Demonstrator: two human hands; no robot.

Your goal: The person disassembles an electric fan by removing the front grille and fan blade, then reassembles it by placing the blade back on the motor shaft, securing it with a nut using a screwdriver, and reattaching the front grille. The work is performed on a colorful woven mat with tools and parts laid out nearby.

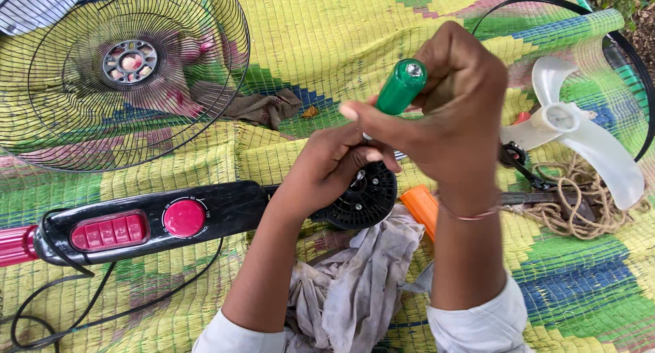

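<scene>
My right hand (454, 110) grips a green-handled screwdriver (401, 87), held upright with its tip pointing down at a black round fan motor housing (365, 199). My left hand (327, 165) rests on that housing and holds it steady. The housing joins a black fan neck with a red dial (183, 218) and red push buttons (109, 231). The screwdriver's tip is hidden behind my fingers.
A wire fan guard (123, 73) lies at the upper left on a colourful woven mat (327, 25). A white fan blade (580, 131), coiled rope (580, 203), pliers (518, 165), an orange tool handle (419, 206) and a grey rag (355, 285) lie around. A black cord (102, 305) trails at the lower left.
</scene>
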